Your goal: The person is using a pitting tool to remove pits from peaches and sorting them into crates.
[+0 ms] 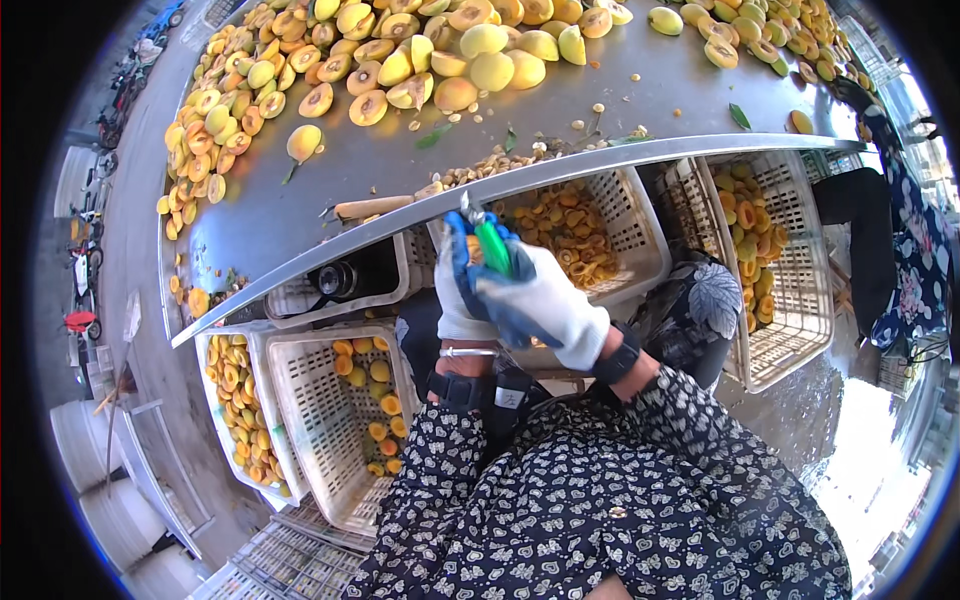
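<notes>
Both my hands wear white knitted gloves with blue coated palms and meet just below the rim of the metal table. My right hand [540, 300] is closed on a green-handled tool [492, 246] with a short metal tip that points up towards the rim; its exact kind is unclear. My left hand [461, 289] holds an orange piece of fruit [474, 249], mostly hidden by the glove and the tool. Halved yellow-orange fruits, seemingly apricots [367, 107], are heaped on the table [420, 161]. Loose pits [495, 166] lie along its near rim.
Plastic crates of fruit stand at left [341, 435], below the table [637, 225] and at right [787, 300]. A wooden-handled tool [375, 207] lies by the rim. A black cylindrical object [337, 280] sits in another crate. A co-worker's floral sleeve [900, 195] shows at far right.
</notes>
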